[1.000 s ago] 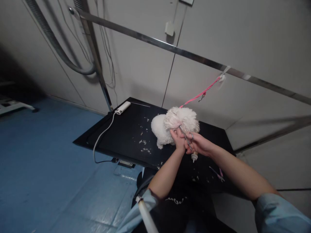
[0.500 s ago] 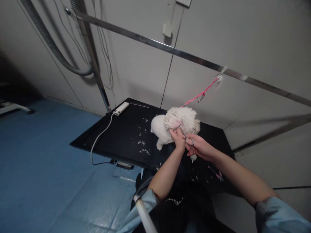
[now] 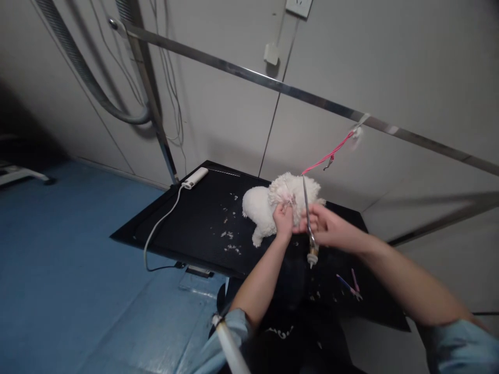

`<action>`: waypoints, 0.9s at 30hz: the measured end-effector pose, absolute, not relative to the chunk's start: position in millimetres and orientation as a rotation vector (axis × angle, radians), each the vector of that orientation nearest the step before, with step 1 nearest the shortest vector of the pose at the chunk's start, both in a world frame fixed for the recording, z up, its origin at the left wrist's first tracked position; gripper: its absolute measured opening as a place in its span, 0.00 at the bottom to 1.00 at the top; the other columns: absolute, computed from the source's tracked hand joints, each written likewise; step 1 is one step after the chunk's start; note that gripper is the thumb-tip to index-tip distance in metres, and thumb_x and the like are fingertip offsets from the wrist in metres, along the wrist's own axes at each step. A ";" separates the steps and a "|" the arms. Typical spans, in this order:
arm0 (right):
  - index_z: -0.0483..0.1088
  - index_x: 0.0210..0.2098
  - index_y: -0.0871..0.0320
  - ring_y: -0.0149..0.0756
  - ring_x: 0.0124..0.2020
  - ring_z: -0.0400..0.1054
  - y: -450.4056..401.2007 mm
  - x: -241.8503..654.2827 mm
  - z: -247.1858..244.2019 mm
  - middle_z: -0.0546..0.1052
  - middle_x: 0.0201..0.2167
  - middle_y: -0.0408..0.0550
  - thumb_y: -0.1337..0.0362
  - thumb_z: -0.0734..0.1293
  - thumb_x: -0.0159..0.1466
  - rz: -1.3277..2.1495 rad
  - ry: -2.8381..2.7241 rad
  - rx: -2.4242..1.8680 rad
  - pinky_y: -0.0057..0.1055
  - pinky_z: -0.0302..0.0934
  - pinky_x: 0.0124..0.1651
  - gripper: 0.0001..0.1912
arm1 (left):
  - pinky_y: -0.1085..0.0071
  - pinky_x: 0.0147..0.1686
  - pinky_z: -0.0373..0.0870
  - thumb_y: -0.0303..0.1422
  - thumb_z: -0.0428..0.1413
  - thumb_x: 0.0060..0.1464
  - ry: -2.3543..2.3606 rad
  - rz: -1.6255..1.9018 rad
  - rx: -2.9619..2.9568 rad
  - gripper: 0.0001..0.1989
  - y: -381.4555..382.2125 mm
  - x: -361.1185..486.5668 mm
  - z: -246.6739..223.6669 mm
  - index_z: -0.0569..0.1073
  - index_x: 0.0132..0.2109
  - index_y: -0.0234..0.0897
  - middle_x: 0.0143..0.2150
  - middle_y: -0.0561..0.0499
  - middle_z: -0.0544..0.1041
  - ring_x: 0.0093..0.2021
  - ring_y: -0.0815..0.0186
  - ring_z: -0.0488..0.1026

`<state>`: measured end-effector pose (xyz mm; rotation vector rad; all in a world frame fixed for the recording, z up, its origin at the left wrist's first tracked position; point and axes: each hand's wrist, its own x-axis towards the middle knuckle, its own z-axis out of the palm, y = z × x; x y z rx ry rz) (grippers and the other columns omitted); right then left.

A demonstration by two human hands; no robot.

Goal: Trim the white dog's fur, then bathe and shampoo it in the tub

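Observation:
A small white dog (image 3: 257, 203) is on the black table (image 3: 187, 223), its head towards the right. My left hand (image 3: 284, 219) is closed at the side of the head, pinching the ear (image 3: 287, 200), where pinkish skin shows. My right hand (image 3: 325, 224) grips a slim metal tool (image 3: 306, 200) with scissor-like handles, its long tip pointing up in front of the dog's head fur. Whether it is scissors or a hemostat I cannot tell. Just below that hand stands a small bottle (image 3: 312, 257) with a pale nozzle cap.
A white corded device (image 3: 195, 178) lies at the table's far left corner. Pink and blue plier-like clippers (image 3: 351, 288) lie at the right. Fur tufts (image 3: 230, 241) are scattered about. A pink loop leash (image 3: 331, 151) runs from the metal bar (image 3: 249, 78) to the dog.
The metal tool has come away from the ear, and my right hand has swung it up and to the right. My left hand stays at the ear. More of the bottle shows.

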<state>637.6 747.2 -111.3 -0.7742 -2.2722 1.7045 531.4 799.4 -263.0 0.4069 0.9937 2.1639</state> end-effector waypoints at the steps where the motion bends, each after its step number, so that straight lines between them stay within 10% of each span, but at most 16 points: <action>1: 0.67 0.47 0.55 0.36 0.37 0.75 757.7 618.5 -103.1 0.77 0.35 0.45 0.60 0.71 0.58 1.541 -2.390 -0.753 0.32 0.67 0.40 0.19 | 0.75 0.29 0.68 0.32 0.63 0.47 0.973 2.146 0.437 0.09 799.4 527.8 -263.7 0.69 0.30 0.36 0.24 0.58 0.68 0.25 0.71 0.67; 8: 0.78 0.32 0.62 0.50 0.44 0.74 832.5 533.5 -106.0 0.78 0.39 0.61 0.62 0.67 0.64 0.022 -3.176 -0.928 0.40 0.62 0.47 0.10 | 0.71 0.35 0.72 0.32 0.66 0.42 0.987 2.018 0.615 0.11 782.7 503.5 -276.5 0.73 0.33 0.35 0.28 0.53 0.76 0.30 0.67 0.73; 17: 0.70 0.63 0.54 0.56 0.59 0.69 838.5 635.1 -159.9 0.75 0.59 0.56 0.48 0.77 0.52 0.661 -2.855 -1.098 0.46 0.63 0.59 0.41 | 0.62 0.44 0.75 0.29 0.72 0.36 1.158 1.813 0.708 0.33 742.7 493.8 -280.7 0.74 0.52 0.37 0.36 0.48 0.79 0.36 0.59 0.78; 23: 0.67 0.64 0.55 0.55 0.63 0.65 790.8 640.4 -218.6 0.70 0.63 0.58 0.52 0.76 0.52 0.769 -2.524 -1.247 0.50 0.58 0.66 0.42 | 0.61 0.57 0.69 0.35 0.63 0.53 1.671 1.986 1.009 0.08 696.8 490.1 -272.5 0.83 0.40 0.41 0.42 0.46 0.74 0.47 0.58 0.74; 27: 0.68 0.61 0.57 0.53 0.58 0.69 761.3 640.8 -260.9 0.73 0.58 0.60 0.53 0.74 0.54 0.750 -2.291 -1.141 0.51 0.63 0.63 0.37 | 0.59 0.62 0.66 0.35 0.53 0.63 1.833 1.923 0.964 0.15 694.6 528.8 -299.3 0.82 0.49 0.39 0.51 0.43 0.73 0.55 0.58 0.71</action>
